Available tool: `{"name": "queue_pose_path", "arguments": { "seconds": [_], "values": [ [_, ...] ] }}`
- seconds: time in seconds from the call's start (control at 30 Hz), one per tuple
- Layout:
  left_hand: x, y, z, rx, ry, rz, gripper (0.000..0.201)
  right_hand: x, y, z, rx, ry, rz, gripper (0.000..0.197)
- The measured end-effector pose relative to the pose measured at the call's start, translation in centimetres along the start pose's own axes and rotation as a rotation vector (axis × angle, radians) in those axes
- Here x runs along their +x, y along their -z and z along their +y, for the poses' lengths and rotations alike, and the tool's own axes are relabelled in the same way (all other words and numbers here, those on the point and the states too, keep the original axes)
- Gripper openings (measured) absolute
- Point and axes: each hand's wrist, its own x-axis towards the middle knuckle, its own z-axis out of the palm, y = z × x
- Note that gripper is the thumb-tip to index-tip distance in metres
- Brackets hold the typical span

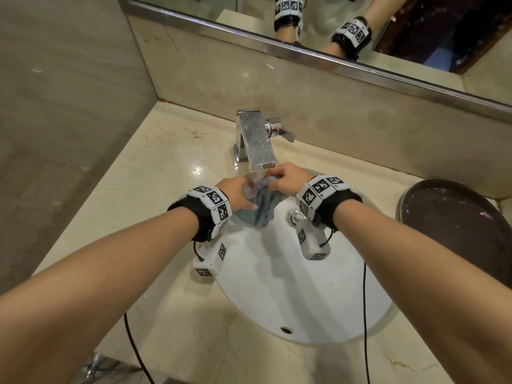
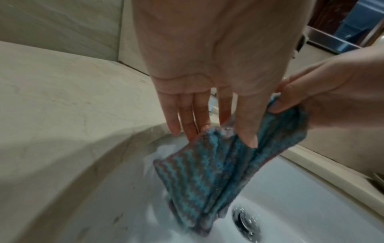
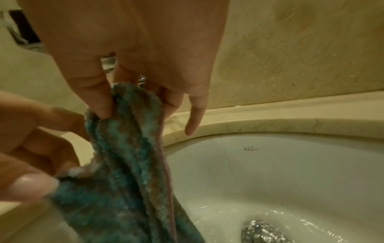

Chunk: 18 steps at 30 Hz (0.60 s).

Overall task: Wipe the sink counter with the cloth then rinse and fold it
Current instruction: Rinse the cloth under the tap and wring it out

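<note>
While water runs from the faucet (image 1: 256, 139), both hands pinch the striped cloth (image 2: 199, 172): right hand (image 1: 288, 180) at its top, left hand (image 1: 235, 194) thumb-on-fabric; wringing comes next.

A dark round tray (image 1: 454, 225) lies beneath the mirror (image 1: 360, 31).

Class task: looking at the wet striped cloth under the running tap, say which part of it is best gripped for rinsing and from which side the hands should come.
Probably the bunched upper edge of the cloth, gripped from above. It hangs limp into the basin, so only the top gather gives firm hold. The right hand pinches there; the left hand holds beside it.
</note>
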Motion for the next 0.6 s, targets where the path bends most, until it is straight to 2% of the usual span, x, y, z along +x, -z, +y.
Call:
{"name": "queue_pose_path", "arguments": {
  "seconds": [0.1,0.23,0.37,0.43,0.5,0.57,0.6],
  "values": [
    [0.13,0.31,0.05,0.075,0.049,-0.015,0.026,0.25,0.11,-0.24,-0.088,-0.005,0.017,0.025],
    [0.24,0.97,-0.4,0.05,0.082,0.046,0.016,0.44,-0.09,0.23,-0.36,-0.074,-0.038,0.023],
    [0.11,0.63,0.06,-0.017,0.076,0.061,0.034,0.28,-0.58,0.41,-0.497,-0.117,-0.079,0.026],
    [0.11,0.55,0.26,-0.065,0.051,0.073,0.041,0.34,-0.52,0.43,-0.453,-0.143,-0.067,0.027],
    [0.18,0.62,0.16,-0.07,0.043,0.075,0.041,0.49,-0.27,0.64,-0.291,-0.155,-0.065,0.024],
    [0.1,0.65,0.02,-0.034,0.051,0.029,0.037,0.42,0.1,0.71,-0.085,-0.142,-0.042,0.006],
    [0.03,0.64,0.05,-0.001,0.054,0.009,0.035,0.33,0.23,0.51,-0.007,-0.126,-0.036,0.01]
  ]
}}
